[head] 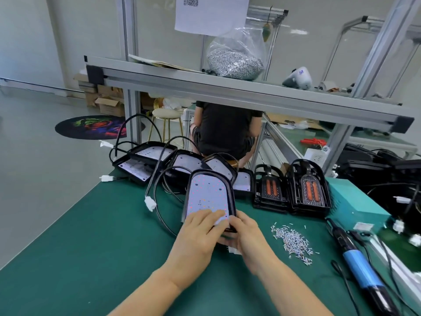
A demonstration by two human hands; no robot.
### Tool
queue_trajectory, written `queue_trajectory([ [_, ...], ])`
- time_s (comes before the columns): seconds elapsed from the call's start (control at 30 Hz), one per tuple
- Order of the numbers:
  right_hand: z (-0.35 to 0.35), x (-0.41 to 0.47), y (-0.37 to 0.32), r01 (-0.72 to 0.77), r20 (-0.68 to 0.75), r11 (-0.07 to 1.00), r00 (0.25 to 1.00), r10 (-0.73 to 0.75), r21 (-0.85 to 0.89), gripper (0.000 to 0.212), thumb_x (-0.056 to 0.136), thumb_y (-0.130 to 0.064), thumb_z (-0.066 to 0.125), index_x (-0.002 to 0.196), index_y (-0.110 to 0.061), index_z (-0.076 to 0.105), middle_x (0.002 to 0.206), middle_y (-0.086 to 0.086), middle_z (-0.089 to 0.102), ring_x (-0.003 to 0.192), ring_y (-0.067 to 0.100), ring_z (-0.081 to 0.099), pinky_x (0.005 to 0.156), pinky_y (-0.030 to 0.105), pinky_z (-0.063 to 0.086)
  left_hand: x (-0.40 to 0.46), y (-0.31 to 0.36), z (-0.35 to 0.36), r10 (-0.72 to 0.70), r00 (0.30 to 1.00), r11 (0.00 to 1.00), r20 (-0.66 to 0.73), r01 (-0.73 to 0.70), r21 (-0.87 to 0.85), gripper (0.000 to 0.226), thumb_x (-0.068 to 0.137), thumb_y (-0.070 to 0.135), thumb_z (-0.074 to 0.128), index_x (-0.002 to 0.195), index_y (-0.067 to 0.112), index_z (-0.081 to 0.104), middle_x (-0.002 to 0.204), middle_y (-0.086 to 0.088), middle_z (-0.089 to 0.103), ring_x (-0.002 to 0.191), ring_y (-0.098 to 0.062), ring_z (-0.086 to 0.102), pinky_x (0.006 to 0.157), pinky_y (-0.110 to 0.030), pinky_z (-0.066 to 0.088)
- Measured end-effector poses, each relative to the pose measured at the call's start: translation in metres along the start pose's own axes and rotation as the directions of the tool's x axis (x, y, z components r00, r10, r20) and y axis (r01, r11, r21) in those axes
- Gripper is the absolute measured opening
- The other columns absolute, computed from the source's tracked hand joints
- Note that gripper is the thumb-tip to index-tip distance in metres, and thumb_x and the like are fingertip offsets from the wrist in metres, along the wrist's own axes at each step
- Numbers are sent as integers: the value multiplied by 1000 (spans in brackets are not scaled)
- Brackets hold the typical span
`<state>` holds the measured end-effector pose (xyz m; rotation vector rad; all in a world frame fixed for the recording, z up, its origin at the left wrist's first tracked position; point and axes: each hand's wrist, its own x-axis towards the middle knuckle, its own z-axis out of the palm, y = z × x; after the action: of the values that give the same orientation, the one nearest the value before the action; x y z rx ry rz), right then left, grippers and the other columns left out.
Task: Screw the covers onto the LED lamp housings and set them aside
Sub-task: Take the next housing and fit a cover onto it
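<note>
On the green bench mat (91, 236) I see my left hand (200, 233) pressing flat, fingers straight, on the LED lamp housing (208, 197); my right hand (245, 233) grips its near edge, white board facing up.

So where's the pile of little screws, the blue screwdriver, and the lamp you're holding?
screw pile (293, 244), head view, middle of the heap
blue screwdriver (358, 262), head view, blue grip
lamp housing (208, 192), head view, white LED board

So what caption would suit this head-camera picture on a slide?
Both hands, left and right, steady an LED lamp housing on the green bench, loose screws and electric screwdriver alongside.
</note>
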<state>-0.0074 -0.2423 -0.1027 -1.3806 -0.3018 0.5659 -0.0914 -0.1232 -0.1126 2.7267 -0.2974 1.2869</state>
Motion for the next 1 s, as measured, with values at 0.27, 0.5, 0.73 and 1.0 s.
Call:
queue_trajectory([
  [0.27, -38, -7, 2, -56, -134, 996, 990, 47, -64, 23, 104, -12, 41, 116, -5, 60, 105, 13, 66, 69, 23, 66, 59, 29, 57, -42, -32, -18, -315, 901, 891, 298, 389, -233, 17, 79, 21, 59, 95, 16, 60, 99, 9, 56, 96, -11, 48, 87, -26, 33],
  [0.5, -55, -14, 4, -49, -130, 996, 991, 39, -74, 24, 103, -14, 44, 97, -14, 68, 89, 6, 70, 65, 15, 65, 57, 26, 56, -61, -38, -28, 27, 805, 867, 592, 276, -415, 53, 68, 70, 62, 108, 34, 64, 122, 26, 46, 117, 10, 34, 102, -12, 20],
  [0.73, -61, -19, 6, -70, -99, 990, 993, 58, -121, 23, 104, -16, 44, 111, -12, 65, 99, 9, 67, 70, 20, 61, 58, 26, 56, -61, -45, -35, -35, 853, 898, 521, 255, -358, 15, 82, 37, 68, 76, 23, 66, 80, 16, 53, 81, 0, 46, 79, -24, 41],
  [1.0, -70, -28, 5, -43, 0, 944, 999, 45, -327, 27, 104, -23, 44, 101, -12, 69, 85, 5, 61, 74, 15, 56, 67, 29, 57, -58, -101, -60, -210, 781, 962, 588, 272, -18, 41, 76, 59, 46, 79, 26, 70, 83, 16, 59, 83, -9, 53, 77, -28, 36],
])
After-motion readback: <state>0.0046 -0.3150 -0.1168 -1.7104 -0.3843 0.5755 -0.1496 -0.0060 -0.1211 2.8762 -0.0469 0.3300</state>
